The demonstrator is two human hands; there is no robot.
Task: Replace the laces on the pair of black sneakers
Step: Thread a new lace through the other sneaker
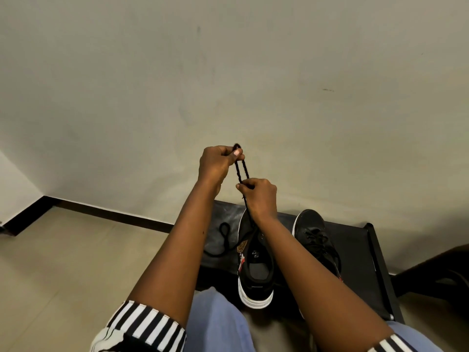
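1. Pinching 1 black lace (242, 171) doubled: left hand (218, 165) grips the loop, right hand (258, 196) grips lower.
2. 2 black sneakers (255, 270) on bench (360, 250); near-left one under the lace, right one laced.
3. 1 spare lace (223, 240) left.

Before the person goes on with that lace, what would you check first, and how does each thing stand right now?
1. Left hand pinches the top of the black lace: ok.
2. Right hand grips the lace lower down: ok.
3. Lace runs down to the near sneaker: ok, but which eyelet it leaves cannot tell.
4. Spare lace lies loose on the black stand, apart from the shoe: ok.
5. Far sneaker laced: ok.
6. Near sneaker fully laced: not ok.
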